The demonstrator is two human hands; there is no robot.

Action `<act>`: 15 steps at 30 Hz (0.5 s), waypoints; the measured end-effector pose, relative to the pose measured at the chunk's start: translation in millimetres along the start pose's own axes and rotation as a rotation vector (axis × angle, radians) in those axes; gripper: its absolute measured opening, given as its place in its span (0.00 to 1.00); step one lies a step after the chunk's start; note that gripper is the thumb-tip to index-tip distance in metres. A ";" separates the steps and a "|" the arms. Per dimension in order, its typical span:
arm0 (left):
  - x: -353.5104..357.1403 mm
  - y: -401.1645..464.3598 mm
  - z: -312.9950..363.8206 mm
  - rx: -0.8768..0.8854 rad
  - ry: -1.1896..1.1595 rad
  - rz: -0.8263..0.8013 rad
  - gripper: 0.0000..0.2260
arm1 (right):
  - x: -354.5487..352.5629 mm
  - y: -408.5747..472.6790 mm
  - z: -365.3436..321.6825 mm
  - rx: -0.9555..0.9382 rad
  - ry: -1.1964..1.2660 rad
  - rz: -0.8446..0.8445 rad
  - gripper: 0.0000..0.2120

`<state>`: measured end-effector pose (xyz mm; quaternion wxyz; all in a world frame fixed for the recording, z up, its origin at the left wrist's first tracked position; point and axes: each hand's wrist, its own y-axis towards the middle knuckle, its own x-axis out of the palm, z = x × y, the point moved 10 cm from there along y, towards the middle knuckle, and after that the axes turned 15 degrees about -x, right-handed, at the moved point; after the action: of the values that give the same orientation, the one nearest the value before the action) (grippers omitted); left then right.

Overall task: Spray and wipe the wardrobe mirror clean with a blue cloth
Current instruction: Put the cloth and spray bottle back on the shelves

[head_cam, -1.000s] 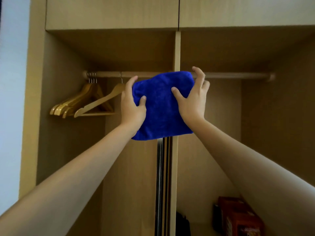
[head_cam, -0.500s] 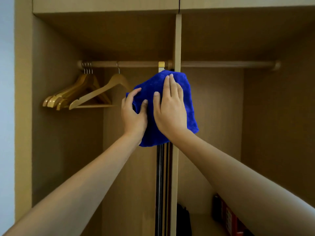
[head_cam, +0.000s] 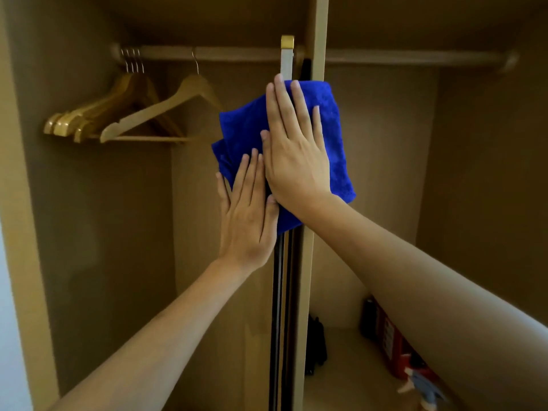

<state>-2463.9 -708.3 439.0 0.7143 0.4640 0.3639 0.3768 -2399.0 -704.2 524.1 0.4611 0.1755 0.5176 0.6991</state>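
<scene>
Both my hands, left [head_cam: 247, 215] and right [head_cam: 296, 155], press flat with straight fingers on the plush blue microfibre cloth [head_cam: 335, 134], high against the wardrobe's centre edge; risk: unpinched, it may slip down if pressure eases.

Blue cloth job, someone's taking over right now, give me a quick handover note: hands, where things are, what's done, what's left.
Right hand: flat, fingers straight, pressing the blue cloth against the surface ahead.
Left hand: flat too, fingers on the cloth's lower left edge.
Cloth sits high up, below the clothes rail, across the vertical edge strip.
A spray bottle seems to lie low at the right, partly hidden by the right arm.
Done: cloth placed. Whether spraying happened cannot be told.
Left: wipe downward over the rest.
</scene>
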 end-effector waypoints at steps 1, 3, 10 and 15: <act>4.1 -7.2 -2.1 0.002 -0.005 -0.017 0.25 | 2.3 -6.7 -3.0 -0.007 0.003 -0.005 0.27; 11.5 -23.8 -6.1 0.011 -0.001 -0.044 0.27 | 6.7 -22.6 -9.2 -0.014 0.019 -0.013 0.27; 27.0 -79.0 -20.9 0.042 0.101 -0.093 0.33 | 19.3 -74.4 -31.4 -0.035 0.034 -0.052 0.27; 21.8 -80.8 -14.1 0.141 0.336 -0.013 0.34 | 19.1 -75.2 -33.2 -0.051 0.054 -0.064 0.27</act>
<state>-2450.1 -706.8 355.2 0.6116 0.4410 0.5066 0.4182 -2398.0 -704.1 439.8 0.4734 0.1283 0.5170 0.7015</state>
